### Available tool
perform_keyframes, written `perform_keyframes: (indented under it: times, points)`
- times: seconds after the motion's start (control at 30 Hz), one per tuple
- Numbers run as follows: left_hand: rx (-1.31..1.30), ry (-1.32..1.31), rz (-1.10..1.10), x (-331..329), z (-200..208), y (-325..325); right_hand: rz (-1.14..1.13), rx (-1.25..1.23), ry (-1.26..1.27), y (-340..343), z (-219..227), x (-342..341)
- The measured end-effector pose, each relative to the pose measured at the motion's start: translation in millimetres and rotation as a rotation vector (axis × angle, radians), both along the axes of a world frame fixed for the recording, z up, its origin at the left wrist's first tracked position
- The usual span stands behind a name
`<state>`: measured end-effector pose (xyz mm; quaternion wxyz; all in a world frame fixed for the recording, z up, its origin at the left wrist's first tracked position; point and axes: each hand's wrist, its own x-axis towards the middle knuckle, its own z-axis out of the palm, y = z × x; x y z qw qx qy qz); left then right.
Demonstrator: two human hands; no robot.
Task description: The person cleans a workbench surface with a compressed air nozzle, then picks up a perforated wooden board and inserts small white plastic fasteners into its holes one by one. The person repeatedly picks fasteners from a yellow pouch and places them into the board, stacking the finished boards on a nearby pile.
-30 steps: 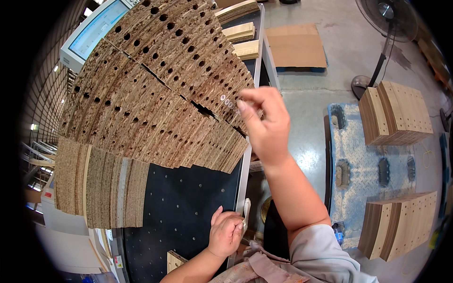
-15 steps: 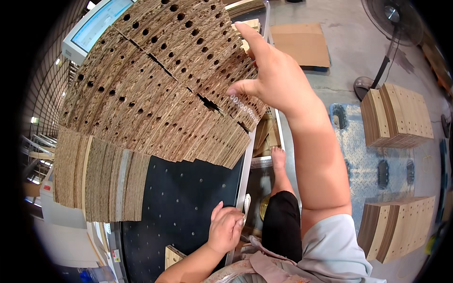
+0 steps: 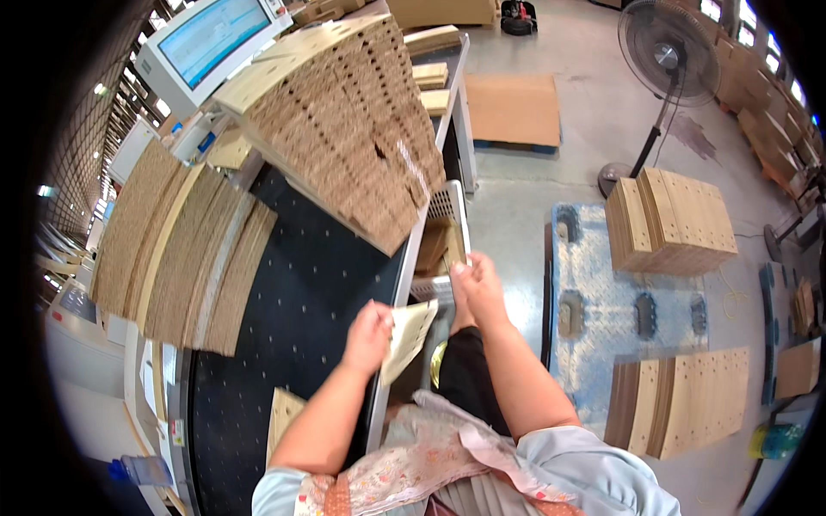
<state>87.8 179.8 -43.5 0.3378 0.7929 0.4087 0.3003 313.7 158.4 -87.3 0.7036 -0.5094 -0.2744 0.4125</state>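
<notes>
Left hand: the left hand [image 3: 368, 334] was clenched around a pale cardboard scrap [image 3: 406, 337], just over the right edge of the dark work table [image 3: 284, 344].
Right hand: the right hand [image 3: 476, 288] sat at about two o'clock from the left, fingers curled at the metal tray [image 3: 447, 215] by the table's edge; whether it gripped anything, I could not tell.
Fanned stack: a big perforated cardboard stack [image 3: 344, 120] leaned over the table at twelve o'clock from the hands, its lower corner overhanging the edge.
Second stack: more brown sheets [image 3: 176, 249] lay fanned at nine o'clock.
Risk: the overhanging stack looked likely to slide or spill toward the tray, being tilted and unsupported by either hand.
Risk two: the scrap could drop between table and lap, since only a few fingers pinched it.
Floor packages: two piles of punched brown boards [image 3: 671, 219] [image 3: 688, 400] rested on a blue pallet [image 3: 594, 284] at three o'clock.
Flat sheet: a plain brown sheet [image 3: 514, 109] lay on the floor at one o'clock.
Screen: a monitor [image 3: 211, 43] with a blue display stood at eleven o'clock.
Fan: a standing fan [image 3: 669, 60] was at two o'clock.
</notes>
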Motion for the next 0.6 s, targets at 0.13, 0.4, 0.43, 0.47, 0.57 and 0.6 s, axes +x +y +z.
perform_keyframes:
  times: [0.13, 0.4, 0.43, 0.47, 0.57, 0.6]
  points:
    - [-0.596, -0.691, -0.051, -9.5, 32.9, -37.7, 0.462, -0.043, 0.193, -89.1, -16.7, -43.9]
    - [-0.197, -0.666, -0.060, -63.9, 94.7, -143.0, 0.748, 0.240, 0.350, -134.7, 92.1, -54.3]
    - [-0.130, -0.626, -0.057, -75.1, 97.0, -155.1, 0.787, 0.274, 0.321, -135.1, 104.4, -59.2]
    - [-0.196, -0.690, -0.170, -84.3, 103.4, -167.9, 0.817, 0.308, 0.290, -136.2, 113.5, -63.0]
    - [-0.254, -0.860, -0.412, -100.6, 122.3, -178.0, 1.058, 0.357, 0.039, -136.3, 145.5, -63.7]
    - [-0.294, -0.865, -0.289, -100.8, 133.8, -185.2, 1.168, 0.390, -0.102, -135.2, 162.7, -66.8]
